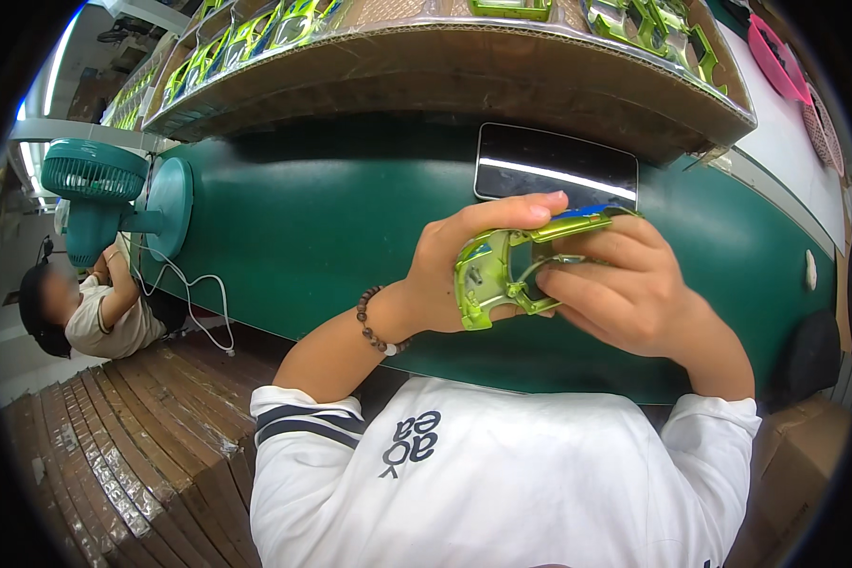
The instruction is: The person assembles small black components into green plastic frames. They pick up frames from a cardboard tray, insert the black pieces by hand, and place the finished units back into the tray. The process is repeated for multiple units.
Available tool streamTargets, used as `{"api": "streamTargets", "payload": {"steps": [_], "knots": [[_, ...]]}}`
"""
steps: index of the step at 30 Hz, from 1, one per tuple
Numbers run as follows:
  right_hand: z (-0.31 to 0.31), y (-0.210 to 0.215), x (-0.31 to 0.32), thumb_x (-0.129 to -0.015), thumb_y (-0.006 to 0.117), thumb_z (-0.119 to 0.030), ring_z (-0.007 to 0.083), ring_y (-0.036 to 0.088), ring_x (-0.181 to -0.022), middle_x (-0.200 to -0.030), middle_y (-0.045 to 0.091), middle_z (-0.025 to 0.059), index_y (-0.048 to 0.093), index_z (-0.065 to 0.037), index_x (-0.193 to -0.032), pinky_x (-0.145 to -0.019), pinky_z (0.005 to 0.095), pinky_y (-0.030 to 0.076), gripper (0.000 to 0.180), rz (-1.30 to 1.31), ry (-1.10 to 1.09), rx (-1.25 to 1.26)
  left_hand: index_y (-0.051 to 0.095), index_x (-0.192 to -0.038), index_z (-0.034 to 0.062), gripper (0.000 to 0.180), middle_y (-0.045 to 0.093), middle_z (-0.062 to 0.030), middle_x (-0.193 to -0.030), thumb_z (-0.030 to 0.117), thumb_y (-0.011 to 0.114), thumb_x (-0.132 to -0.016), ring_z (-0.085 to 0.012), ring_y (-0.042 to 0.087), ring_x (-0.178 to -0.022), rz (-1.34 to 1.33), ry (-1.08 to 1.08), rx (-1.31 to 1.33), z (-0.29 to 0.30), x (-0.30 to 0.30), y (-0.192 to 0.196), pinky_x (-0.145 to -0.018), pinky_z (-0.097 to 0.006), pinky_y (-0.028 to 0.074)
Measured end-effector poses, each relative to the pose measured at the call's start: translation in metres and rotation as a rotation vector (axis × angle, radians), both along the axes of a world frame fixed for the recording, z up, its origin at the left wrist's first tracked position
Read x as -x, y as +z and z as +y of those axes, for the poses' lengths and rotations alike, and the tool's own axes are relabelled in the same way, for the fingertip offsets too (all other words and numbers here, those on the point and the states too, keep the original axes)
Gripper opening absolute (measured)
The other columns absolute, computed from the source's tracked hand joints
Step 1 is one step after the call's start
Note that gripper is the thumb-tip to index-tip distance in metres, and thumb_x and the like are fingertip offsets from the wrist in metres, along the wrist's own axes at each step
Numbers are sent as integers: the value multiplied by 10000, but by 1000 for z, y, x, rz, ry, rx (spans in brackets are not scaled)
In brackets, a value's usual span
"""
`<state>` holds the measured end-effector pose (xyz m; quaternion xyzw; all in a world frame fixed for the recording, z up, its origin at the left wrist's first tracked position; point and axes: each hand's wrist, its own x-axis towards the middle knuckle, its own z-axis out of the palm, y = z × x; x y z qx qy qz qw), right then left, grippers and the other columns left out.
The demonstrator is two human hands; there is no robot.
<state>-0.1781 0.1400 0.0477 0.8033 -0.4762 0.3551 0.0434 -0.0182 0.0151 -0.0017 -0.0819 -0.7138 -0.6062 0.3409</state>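
Observation:
A shiny lime-green plastic frame (478,284) with a blue patch along its upper edge is held between both hands above the green table. My left hand (435,270), a beaded bracelet at its wrist, grips the frame's left side with the thumb along the top. Closed on the right end is my right hand (625,284), its fingers reaching into the frame's opening. Just beyond the hands lies a black phone-like slab (557,170) with a pale rim. What the right fingertips press on inside the frame is partly hidden.
An open cardboard box (445,71) of similar green frames stands across the far side. A teal fan (95,189) with a white cable (194,281) is at left. Flattened cartons (133,454) are stacked lower left, near another person (114,308). Pink baskets (778,59) sit far right.

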Motion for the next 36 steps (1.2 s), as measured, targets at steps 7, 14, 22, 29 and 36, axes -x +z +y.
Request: {"api": "streamTargets", "payload": {"steps": [7,14,22,29,36], "knots": [[1,-18,0,-620,707,-13,205,610,-694,-721,632,76,640,-22,-827,-620,311,459,218,-65,-189,24,574,-1121,113,553,256,-245,-1443,178,839,-640,-367,388,-1282,0,529,593,5,-4,10,-1047,-501,343],[11,-32,-1,-587,746,3,231,590,-682,-759,579,91,620,-14,-795,-602,333,483,244,-205,-327,-100,677,-825,113,147,589,-51,-1215,192,727,-712,-349,407,-1252,-199,666,1024,12,9,4,-1091,-498,188],[14,-27,3,-580,692,-88,171,516,-711,-723,523,22,598,-56,-724,-657,304,400,175,247,-418,104,671,-779,105,79,661,35,-984,109,685,-702,-242,516,-1150,-158,563,954,10,8,0,-1069,-456,257],[11,-43,5,-583,671,-84,159,523,-711,-682,509,9,609,-43,-692,-666,304,401,132,58,-266,141,688,-803,78,134,684,-1,-891,155,710,-696,-206,582,-908,-156,553,931,15,10,-1,-945,-428,325],[12,-39,13,-614,741,-158,188,543,-721,-702,535,25,640,-48,-746,-705,324,434,199,-59,-113,-14,686,-793,85,102,683,-6,-835,177,704,-752,-185,585,-838,-317,263,738,5,6,15,-863,-379,338]]}}
